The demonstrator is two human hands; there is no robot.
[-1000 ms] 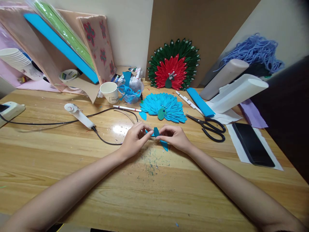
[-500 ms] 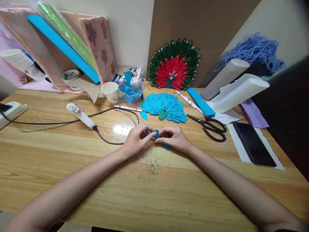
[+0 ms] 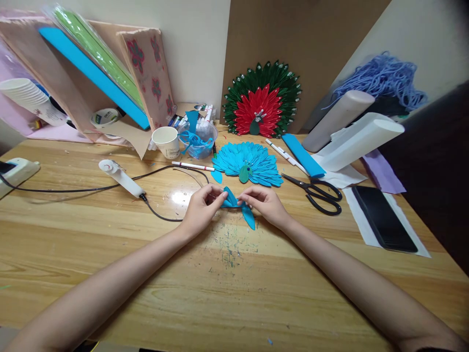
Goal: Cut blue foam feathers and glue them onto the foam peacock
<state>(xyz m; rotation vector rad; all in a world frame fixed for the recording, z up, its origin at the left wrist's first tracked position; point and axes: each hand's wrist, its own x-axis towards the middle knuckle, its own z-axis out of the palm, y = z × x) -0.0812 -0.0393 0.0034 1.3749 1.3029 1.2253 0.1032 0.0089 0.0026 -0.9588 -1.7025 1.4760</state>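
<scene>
Petals [image 3: 230,197] of blue paper sit btwn a person's bare hands, mid-table, in front of the blue fan-tailed paper bird [image 3: 249,164]. L hand [image 3: 200,209] pinches the piece btwn thumb & fingers at its left end. R hand [image 3: 267,207] is curled, thumb & fingertips drawn together at the right end; can't tell if they grip it. One pointed petal [image 3: 249,218] angles down toward the near side, below the R fingertips.

L of the bird, a loose blue leaf shape [image 3: 217,176] lies by a white marker [image 3: 192,166]. Behind: paper cup [image 3: 166,142] next to a clear tub [image 3: 198,142] w/ blue scraps. A red & green paper bird [image 3: 262,100] stands upright at the brown board [image 3: 308,44], back ctr.

R side: black-handled scissors [image 3: 311,188], blades toward the bird; farther R, a phone [image 3: 384,218] flat on white paper [image 3: 361,215]. Blue folded strip [image 3: 303,155], white roll [image 3: 370,144] & gray roll [image 3: 339,121] lie beyond, blue yarn [image 3: 383,78] behind them. Far L: white corded tool [image 3: 120,177] on the wood table [image 3: 234,293], its black cord [image 3: 157,213] looping toward the L hand, near a power strip [image 3: 19,174].
</scene>
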